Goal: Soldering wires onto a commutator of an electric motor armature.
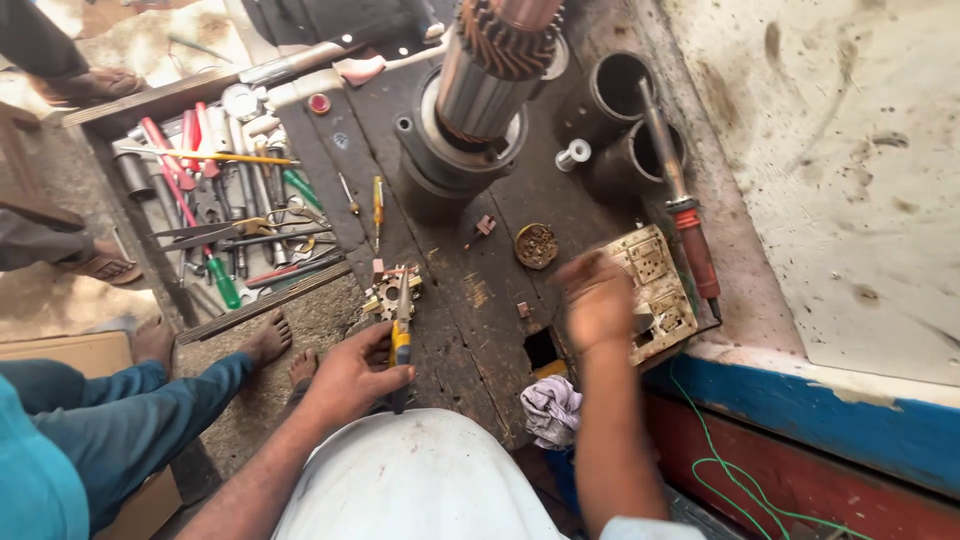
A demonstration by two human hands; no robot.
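My left hand point(352, 378) grips yellow-handled pliers point(401, 338) whose jaws reach a small metal part with copper bits point(385, 290) on the dark wooden bench point(470, 300). My right hand point(597, 300) is blurred in motion, fingers curled, over the edge of a worn cream switch-and-socket board point(660, 290); nothing is clearly held in it. A large motor armature point(490, 70) with copper windings stands upright in a round housing farther back.
A tray of screwdrivers, spanners and scissors point(225, 200) lies at the left. A soldering iron with a red handle point(690, 230) rests beside two metal cylinders point(620, 110). A small tin of bits point(536, 245), a rag point(551, 408), green wire point(720, 470). Another person's legs and feet point(160, 380) sit at the left.
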